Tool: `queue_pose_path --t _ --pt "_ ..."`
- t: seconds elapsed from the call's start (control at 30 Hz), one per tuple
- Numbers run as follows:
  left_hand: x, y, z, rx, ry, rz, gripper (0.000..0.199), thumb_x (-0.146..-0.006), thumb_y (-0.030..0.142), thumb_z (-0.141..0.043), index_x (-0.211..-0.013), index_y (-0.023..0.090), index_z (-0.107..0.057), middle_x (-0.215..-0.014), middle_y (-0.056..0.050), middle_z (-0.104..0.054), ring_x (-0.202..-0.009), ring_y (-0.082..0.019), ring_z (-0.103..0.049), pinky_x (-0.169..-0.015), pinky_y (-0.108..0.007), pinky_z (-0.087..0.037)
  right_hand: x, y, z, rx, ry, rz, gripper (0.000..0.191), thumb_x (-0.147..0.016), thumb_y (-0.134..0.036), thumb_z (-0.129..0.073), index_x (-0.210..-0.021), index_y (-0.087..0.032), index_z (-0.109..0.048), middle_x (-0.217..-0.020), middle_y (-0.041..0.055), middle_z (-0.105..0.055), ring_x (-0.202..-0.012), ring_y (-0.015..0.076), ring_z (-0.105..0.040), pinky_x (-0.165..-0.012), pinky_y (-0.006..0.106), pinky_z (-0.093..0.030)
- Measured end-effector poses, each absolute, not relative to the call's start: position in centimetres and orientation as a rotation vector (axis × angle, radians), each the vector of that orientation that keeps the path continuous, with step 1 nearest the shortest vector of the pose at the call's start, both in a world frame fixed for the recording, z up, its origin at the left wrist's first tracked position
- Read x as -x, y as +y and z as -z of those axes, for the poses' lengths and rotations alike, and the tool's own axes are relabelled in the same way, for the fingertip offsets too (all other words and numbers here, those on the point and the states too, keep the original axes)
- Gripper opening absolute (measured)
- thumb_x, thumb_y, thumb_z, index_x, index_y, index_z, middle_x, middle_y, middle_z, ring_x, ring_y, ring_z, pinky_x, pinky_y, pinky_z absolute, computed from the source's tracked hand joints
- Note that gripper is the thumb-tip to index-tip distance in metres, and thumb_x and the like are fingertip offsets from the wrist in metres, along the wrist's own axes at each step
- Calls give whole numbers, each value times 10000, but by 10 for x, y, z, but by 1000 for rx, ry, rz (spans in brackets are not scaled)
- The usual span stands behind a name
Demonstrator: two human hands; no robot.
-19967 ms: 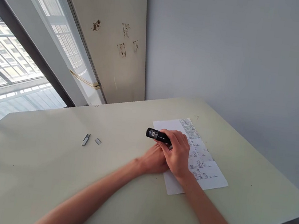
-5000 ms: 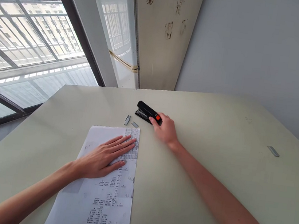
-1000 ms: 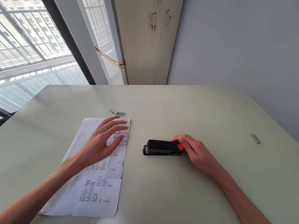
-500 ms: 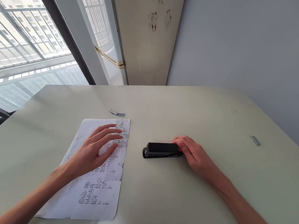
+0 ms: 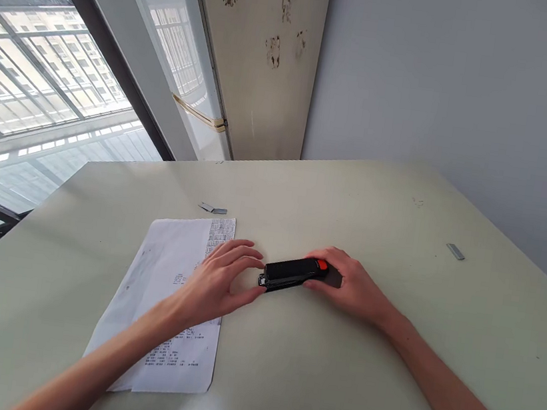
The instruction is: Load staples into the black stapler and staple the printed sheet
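Note:
A black stapler [image 5: 289, 272] with a red patch at its rear lies over the table, angled slightly up to the right. My right hand [image 5: 344, 281] grips its rear end, thumb on the near side and fingers on the far side. At the front end, my left hand [image 5: 224, 276] is spread, with thumb and fingertips around the stapler's nose; whether they touch it is hard to tell. Beneath my left hand and forearm lie the printed sheets of paper [image 5: 156, 250], their text partly covered.
Two short strips of staples [image 5: 213, 209] lie just beyond the paper. Another staple strip [image 5: 455, 251] is at the right on the pale table [image 5: 330, 387]. Behind the table stand a grey wall [image 5: 447, 73], a fridge [image 5: 262, 96] and a window [image 5: 34, 66].
My left hand has moved right, off the upper part of the paper to the stapler's front. My right hand has shifted its grip, baring the red patch, and the stapler has turned slightly.

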State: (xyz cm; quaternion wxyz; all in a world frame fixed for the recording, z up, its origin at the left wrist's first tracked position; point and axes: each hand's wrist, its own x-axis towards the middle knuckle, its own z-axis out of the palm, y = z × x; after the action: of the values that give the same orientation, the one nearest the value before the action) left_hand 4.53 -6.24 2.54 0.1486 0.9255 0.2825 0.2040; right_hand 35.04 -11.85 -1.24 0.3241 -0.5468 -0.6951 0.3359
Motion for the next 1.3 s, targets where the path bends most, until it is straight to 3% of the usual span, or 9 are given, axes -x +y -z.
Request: queue_pose_path --t 0.17,0.6,0.8,0.97,1.2,1.3 --pt "-52 -62 -18 -2694 801 -584 140 -1051 362 -638 -1083 246 -710 -1201 -56 -762 -1324 -292 -623 -1078 -484 -548 -349 -121 12 1442 -1828 -825 276 -964 -505 -706 -1146 -298 -716 -1117 59 -743 -1048 274 -667 -948 448 -545" --pt "-8 -54 -25 -2747 799 -489 154 -1061 359 -633 -1149 267 -720 -1216 -41 -771 -1287 -262 -638 -1091 -453 -526 -348 -123 12 1456 -1828 -789 241 -965 -510 -711 -1093 -306 -718 -1056 48 -731 -985 257 -669 -869 413 -563" --pt "0 -42 -27 -2659 918 -517 334 -1019 519 -666 -1240 275 -722 -1248 -61 -764 -1282 -286 -647 -1101 -468 -524 -348 -123 13 1454 -1822 -797 248 -964 -518 -706 -1094 -307 -716 -1060 55 -736 -961 261 -673 -841 420 -571" --pt "23 1 -22 -2632 1324 -671 364 -1067 512 -540 -1192 228 -728 -1194 -93 -765 -1162 -294 -674 -1028 -489 -543 -348 -123 14 1446 -1829 -776 247 -960 -519 -709 -1089 -308 -716 -1050 55 -735 -976 267 -679 -855 430 -577" --pt "33 64 -16 -2697 1433 -548 554 -1033 654 -470 -1292 238 -729 -1319 -151 -663 -1279 -370 -547 -1092 -622 -465 -348 -124 11 1449 -1835 -781 253 -967 -520 -698 -1098 -304 -714 -1054 55 -732 -969 260 -676 -848 425 -577" --pt "24 79 -14 -2735 1355 -491 609 -1013 732 -441 -1220 258 -761 -1346 -143 -647 -1314 -374 -508 -1132 -640 -424 -349 -123 13 1443 -1840 -781 268 -968 -533 -697 -1109 -306 -714 -1068 54 -730 -966 256 -677 -851 424 -578"
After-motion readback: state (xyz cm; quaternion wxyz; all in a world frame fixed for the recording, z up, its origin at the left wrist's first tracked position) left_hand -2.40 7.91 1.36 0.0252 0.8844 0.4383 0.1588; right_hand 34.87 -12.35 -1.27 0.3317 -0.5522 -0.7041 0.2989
